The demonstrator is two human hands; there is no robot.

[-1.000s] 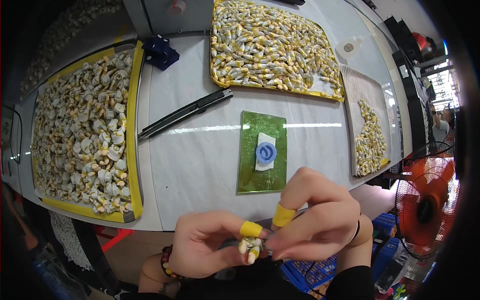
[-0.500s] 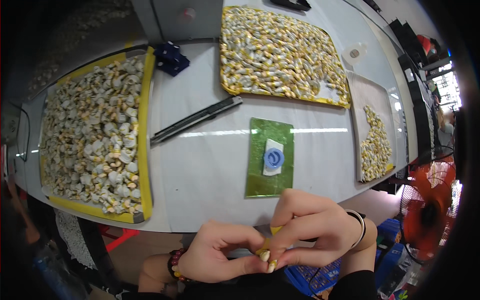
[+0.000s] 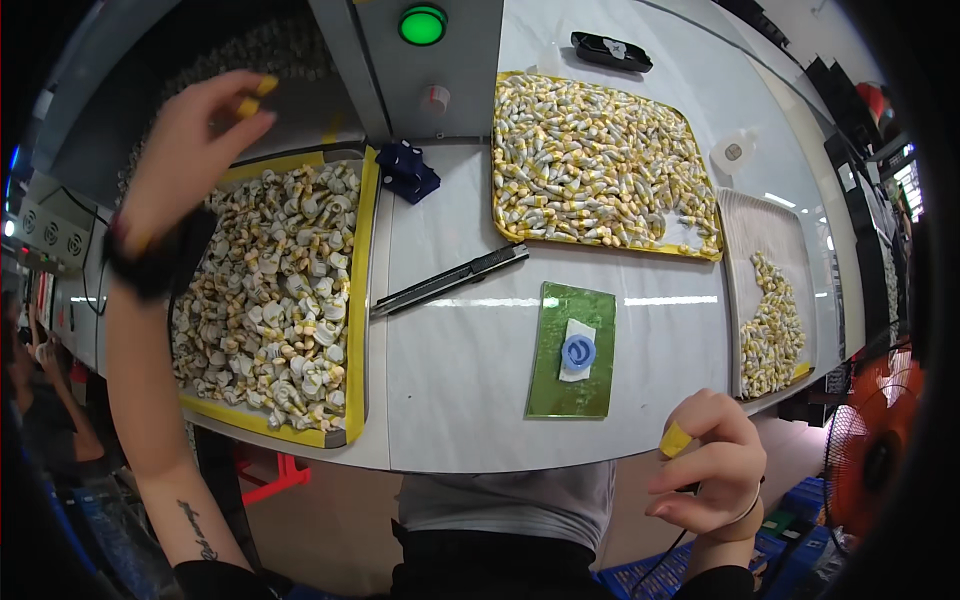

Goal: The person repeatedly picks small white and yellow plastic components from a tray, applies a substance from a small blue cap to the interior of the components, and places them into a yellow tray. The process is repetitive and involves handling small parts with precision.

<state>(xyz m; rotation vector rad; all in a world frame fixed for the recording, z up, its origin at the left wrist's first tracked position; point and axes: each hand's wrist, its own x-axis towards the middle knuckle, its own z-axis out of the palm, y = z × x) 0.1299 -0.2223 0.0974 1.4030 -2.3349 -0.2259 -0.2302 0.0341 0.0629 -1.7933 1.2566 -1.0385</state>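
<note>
- A worker's right hand (image 3: 705,465) is hovering at the near edge of the bench (image 3: 460,410), its grip curling loosely; whether the fingers are holding anything, the view is not telling.
- A green plate (image 3: 570,400) is lying just beyond that hand, carrying a white pad (image 3: 575,374) on which a round blue lid (image 3: 578,352) is sitting.
- At left, a yellow-edged tray (image 3: 357,300) is brimming with small white and yellow pieces (image 3: 270,300), the left forearm crossing its left side.
- At right, a pale tray (image 3: 755,220) is holding a smaller heap (image 3: 770,335) of yellow and white pieces.
- A long black tool (image 3: 450,280) is resting slantwise, one end close to the left tray.
- The left hand (image 3: 200,140) is reaching over that tray's far edge, its grip parting slightly between thumb and yellow-wrapped fingertips.
- Beyond the plate, a middle tray (image 3: 600,247) is bearing a full spread of similar pieces.
- A dark blue cloth (image 3: 408,172) is lying crumpled near the left tray, while a white bottle (image 3: 735,152) is standing beside the middle one.
- Farther back, a black case (image 3: 612,52) is lying on the bench and a green light (image 3: 422,25) is glowing.
</note>
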